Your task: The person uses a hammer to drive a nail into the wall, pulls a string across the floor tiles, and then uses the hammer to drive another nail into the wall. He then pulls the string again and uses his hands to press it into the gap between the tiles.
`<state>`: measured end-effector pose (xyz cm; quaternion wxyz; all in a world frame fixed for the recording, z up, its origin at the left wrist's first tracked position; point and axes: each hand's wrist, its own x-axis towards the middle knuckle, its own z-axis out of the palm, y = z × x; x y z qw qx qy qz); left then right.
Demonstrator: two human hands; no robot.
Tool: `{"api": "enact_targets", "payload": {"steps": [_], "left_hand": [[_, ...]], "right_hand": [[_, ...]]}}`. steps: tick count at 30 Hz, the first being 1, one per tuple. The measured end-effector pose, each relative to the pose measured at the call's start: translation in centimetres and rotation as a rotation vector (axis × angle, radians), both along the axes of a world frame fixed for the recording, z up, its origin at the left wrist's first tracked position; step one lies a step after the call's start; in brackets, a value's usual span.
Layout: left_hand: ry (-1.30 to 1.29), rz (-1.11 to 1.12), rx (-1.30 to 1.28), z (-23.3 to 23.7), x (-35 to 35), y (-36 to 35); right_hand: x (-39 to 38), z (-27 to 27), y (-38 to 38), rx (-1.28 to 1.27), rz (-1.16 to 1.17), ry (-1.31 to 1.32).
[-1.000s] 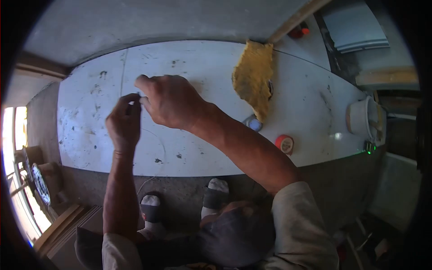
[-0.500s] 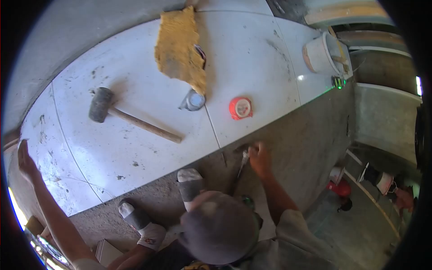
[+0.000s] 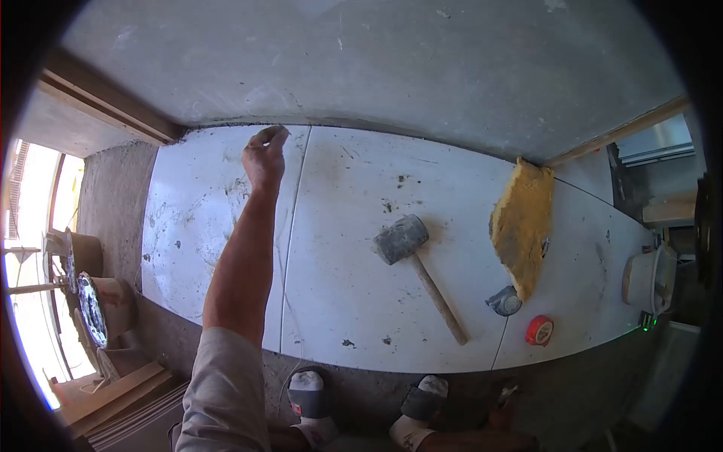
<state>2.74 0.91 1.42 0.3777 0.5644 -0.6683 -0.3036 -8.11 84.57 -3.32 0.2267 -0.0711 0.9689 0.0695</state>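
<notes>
My left hand [image 3: 265,157] reaches across the pale floor tiles [image 3: 346,301] to the foot of the grey wall. Its fingers are pinched together close to a tile joint, and I cannot tell what they hold. A thin string [image 3: 284,294] runs down the tiles beside that forearm. Low in the view, in shadow past the tile edge, my right hand [image 3: 500,413] is closed around a small pale-ended object [image 3: 510,391]. Between the hands, a rubber mallet [image 3: 403,239] with a wooden handle lies on the tiles.
To the right lie a yellow sponge sheet [image 3: 522,226], a grey round object [image 3: 504,301] and a red tape measure [image 3: 539,330]. A white bucket [image 3: 640,280] and a green-lit device [image 3: 646,322] stand at the far right. Buckets [image 3: 113,305] and boards [image 3: 113,392] line the left.
My view has swung left toward the wall, so the mallet, sponge and tape measure appear further right. The left hand has gone from flat to pinched; the capped head has left the view.
</notes>
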Motion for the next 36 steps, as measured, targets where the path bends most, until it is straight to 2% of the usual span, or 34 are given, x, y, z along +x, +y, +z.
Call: {"api": "enact_targets", "payload": {"steps": [2,3,5,7,10,12,16,22,24,36], "left_hand": [[0.016,0.014,0.015,-1.4,-1.6,-0.7],[0.043,0.003,0.007,-2.2,-2.2,-0.7],[0.029,0.003,0.045,-3.7,-3.4,-0.7],[0.006,0.016,0.054,-4.1,-4.3,-0.9],[0.036,0.075,0.019,-4.4,-4.8,-1.3],[0.021,0.056,-0.022,-4.5,-4.8,-1.4],[0.023,0.092,-0.027,-4.3,-5.1,-1.1],[-0.003,0.122,-0.020,-4.4,-5.3,-0.9],[-0.118,0.131,-0.043,-4.5,-5.6,-0.7],[-0.264,0.089,-0.005,-4.3,-5.8,-0.9]], "right_hand": [[-1.0,-0.8,3.4,0.029,-0.045,-0.094],[-1.3,-0.7,3.1,0.059,-0.088,-0.187],[-0.9,-0.9,2.6,0.073,-0.098,-0.209],[-0.5,2.0,-2.3,0.093,-0.119,-0.229],[-0.8,-0.4,0.8,0.054,-0.034,-0.197],[-1.4,-2.2,3.0,0.010,0.130,-0.142],[-0.8,-2.8,1.9,0.044,-0.051,-0.199],[-0.8,-2.8,0.5,0.044,-0.095,-0.206],[-0.8,-2.8,0.3,0.045,-0.102,-0.207],[-0.4,-2.1,0.4,0.044,-0.158,-0.206]]}}
